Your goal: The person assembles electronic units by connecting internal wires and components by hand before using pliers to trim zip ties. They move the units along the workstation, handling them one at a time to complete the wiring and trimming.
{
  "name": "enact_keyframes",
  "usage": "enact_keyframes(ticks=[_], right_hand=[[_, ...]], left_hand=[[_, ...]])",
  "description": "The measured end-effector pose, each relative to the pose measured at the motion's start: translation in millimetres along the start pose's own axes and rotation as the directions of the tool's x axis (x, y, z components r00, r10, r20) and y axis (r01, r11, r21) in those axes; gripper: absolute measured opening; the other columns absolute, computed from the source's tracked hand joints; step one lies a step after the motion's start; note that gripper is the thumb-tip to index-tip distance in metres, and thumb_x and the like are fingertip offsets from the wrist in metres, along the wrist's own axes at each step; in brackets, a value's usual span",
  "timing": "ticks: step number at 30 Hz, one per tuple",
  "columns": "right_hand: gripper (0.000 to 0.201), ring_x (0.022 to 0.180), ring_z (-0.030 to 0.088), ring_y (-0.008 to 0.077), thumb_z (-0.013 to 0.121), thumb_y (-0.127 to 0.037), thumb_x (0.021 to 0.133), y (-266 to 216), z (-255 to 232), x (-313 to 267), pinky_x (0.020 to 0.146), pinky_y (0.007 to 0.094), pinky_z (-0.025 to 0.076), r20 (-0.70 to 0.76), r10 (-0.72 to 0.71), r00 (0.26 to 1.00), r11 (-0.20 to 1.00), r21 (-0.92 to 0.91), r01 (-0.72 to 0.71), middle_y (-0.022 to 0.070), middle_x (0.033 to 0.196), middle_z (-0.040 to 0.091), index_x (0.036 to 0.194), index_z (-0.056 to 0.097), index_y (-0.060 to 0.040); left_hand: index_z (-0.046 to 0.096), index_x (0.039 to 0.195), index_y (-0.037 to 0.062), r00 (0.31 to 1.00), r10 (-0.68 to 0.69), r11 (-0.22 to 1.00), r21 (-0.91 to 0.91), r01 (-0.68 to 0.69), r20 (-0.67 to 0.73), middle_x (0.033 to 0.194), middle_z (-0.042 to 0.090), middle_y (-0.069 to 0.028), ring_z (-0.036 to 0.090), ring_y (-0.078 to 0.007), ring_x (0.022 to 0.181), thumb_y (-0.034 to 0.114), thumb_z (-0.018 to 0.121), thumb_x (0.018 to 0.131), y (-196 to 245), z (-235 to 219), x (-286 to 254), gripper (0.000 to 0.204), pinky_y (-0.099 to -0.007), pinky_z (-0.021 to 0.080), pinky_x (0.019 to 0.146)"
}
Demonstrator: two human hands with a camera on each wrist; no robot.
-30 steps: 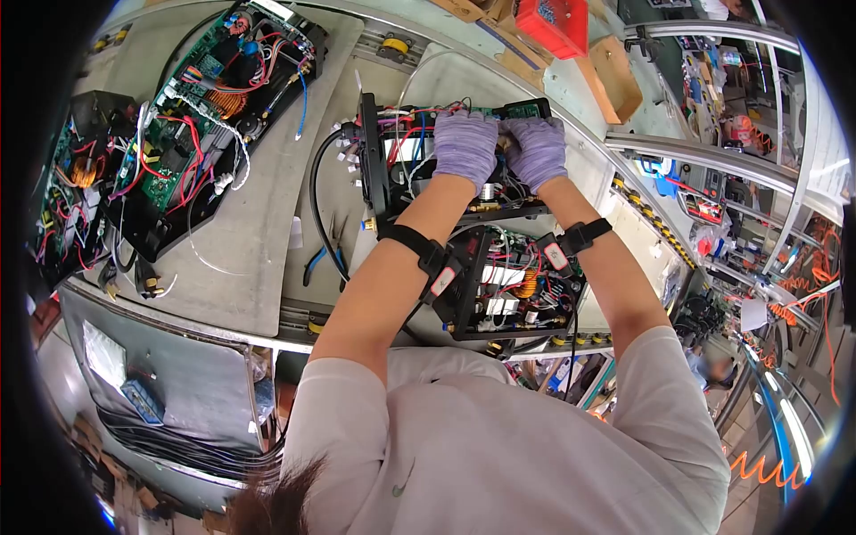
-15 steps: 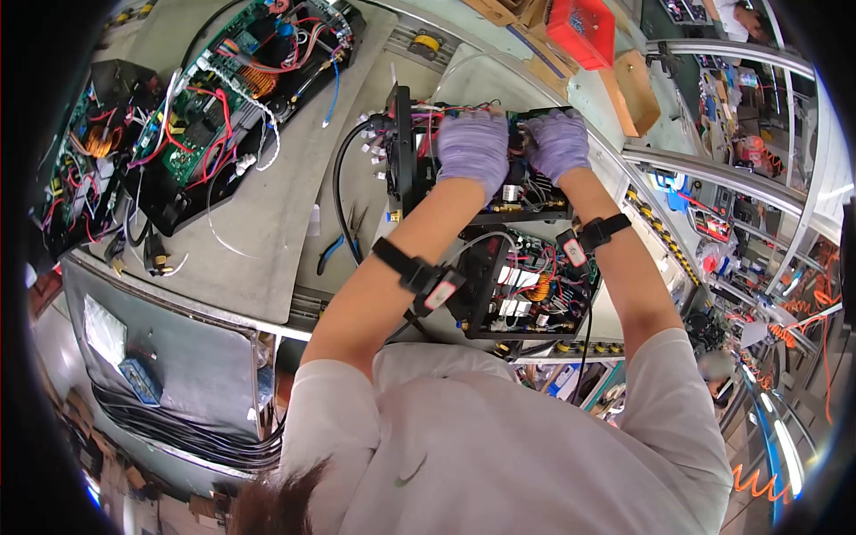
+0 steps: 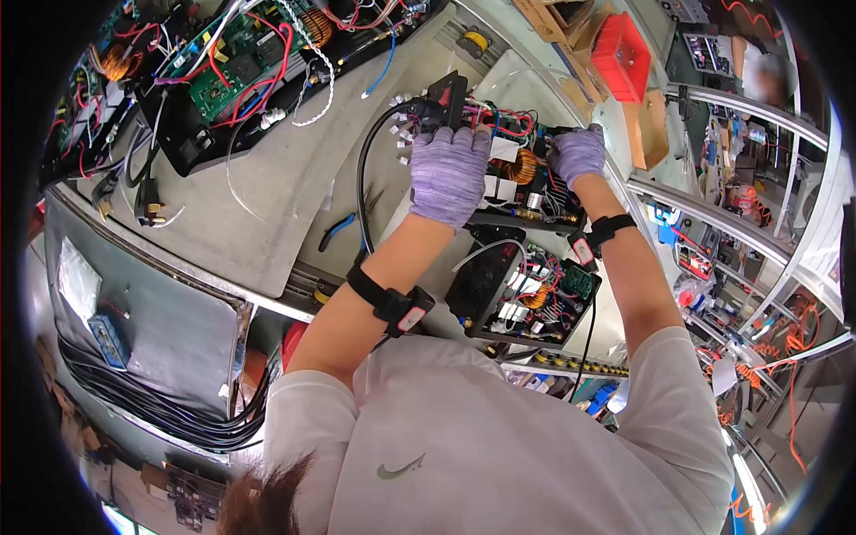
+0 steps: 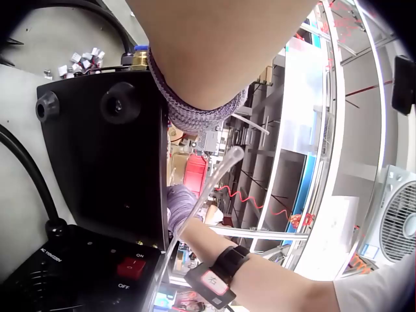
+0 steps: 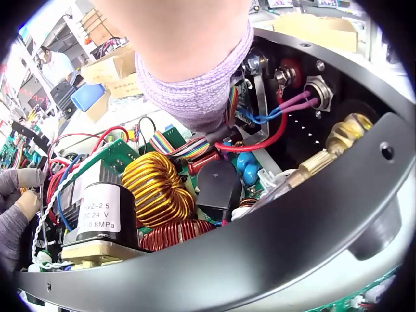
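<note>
Both hands wear purple knit gloves and are on the two ends of an uncovered black device housing [image 5: 214, 266] packed with electronics. My left hand [image 3: 448, 176] grips its left end, over the end panel; in the right wrist view bare fingertips [image 5: 29, 203] bend in beside red, blue and white wires. My right hand [image 3: 578, 153] holds the far right corner, its fingers hidden behind the wrist in the right wrist view. Between the hands show a copper-wound coil [image 5: 158, 190], a labelled black cylinder [image 5: 104, 211] and a ribbon cable [image 5: 185, 148].
A second open unit [image 3: 530, 290] stands nearer the body, its red switch [image 4: 131, 267] facing the left wrist camera. Blue-handled pliers [image 3: 337, 229] lie left of a black cable [image 3: 363, 192]. More open units [image 3: 236, 80] are at left. A red bin [image 3: 621, 58] stands at the back.
My hands have moved apart, the left to the left end and the right to the right end, uncovering the coil between them. The head view has swung, shifting the bench.
</note>
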State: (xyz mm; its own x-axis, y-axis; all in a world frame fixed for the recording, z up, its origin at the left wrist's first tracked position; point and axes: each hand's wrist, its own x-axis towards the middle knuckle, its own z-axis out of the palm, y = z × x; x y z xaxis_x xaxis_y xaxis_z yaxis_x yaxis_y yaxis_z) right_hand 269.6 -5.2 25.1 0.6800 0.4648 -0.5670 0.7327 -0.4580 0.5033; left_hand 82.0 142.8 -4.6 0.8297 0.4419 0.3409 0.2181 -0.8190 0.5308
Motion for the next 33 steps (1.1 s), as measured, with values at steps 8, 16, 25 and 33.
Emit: enact_keyframes(ticks=[8,16,25,33], right_hand=[[0.023,0.089,0.063,0.021,0.067,-0.035,0.073,-4,11,4,0.101,0.0415,0.031,0.016,0.071,0.997,0.997,0.01,-0.071,0.0039,0.083,0.069,0.094,0.071,-0.0247],[0.02,0.087,0.064,0.0216,0.068,-0.031,0.072,-3,19,0,0.099,0.0405,0.032,-0.031,0.089,0.996,0.994,0.07,-0.087,0.005,0.081,0.069,0.09,0.072,-0.0221],[0.019,0.083,0.064,0.023,0.071,-0.031,0.067,-5,41,-2,0.094,0.0386,0.032,-0.053,0.218,0.975,0.969,0.134,-0.209,0.0068,0.077,0.068,0.08,0.071,-0.0175],[0.019,0.086,0.065,0.0244,0.07,-0.031,0.069,-5,32,-1,0.094,0.0403,0.033,0.065,0.205,0.977,0.965,0.152,-0.212,0.0081,0.081,0.068,0.081,0.071,-0.0164]], left_hand=[[0.065,0.095,0.0095,1.0,0.002,1.0,-0.028,-0.002,0.01,0.088,0.063,-0.0064,0.06,-0.0247,0.081,0.013,0.057,0.069,0,0,-1,0.027,-0.0442,0.044,0.078],[0.064,0.097,0.0095,0.999,0.008,1.0,-0.027,-0.007,0.041,0.091,0.063,-0.0067,0.06,-0.0251,0.084,0.015,0.056,0.071,6,4,-5,0.028,-0.0434,0.044,0.072],[0.065,0.094,0.01,1.0,0.005,0.999,-0.041,-0.004,0.016,0.091,0.064,-0.0061,0.06,-0.0244,0.081,0.016,0.058,0.07,11,10,-7,0.025,-0.0427,0.044,0.072],[0.065,0.096,0.0117,0.999,0.019,0.999,-0.029,-0.017,0.04,0.091,0.064,-0.0061,0.059,-0.024,0.08,0.016,0.06,0.069,16,13,-9,0.028,-0.0436,0.044,0.069]])
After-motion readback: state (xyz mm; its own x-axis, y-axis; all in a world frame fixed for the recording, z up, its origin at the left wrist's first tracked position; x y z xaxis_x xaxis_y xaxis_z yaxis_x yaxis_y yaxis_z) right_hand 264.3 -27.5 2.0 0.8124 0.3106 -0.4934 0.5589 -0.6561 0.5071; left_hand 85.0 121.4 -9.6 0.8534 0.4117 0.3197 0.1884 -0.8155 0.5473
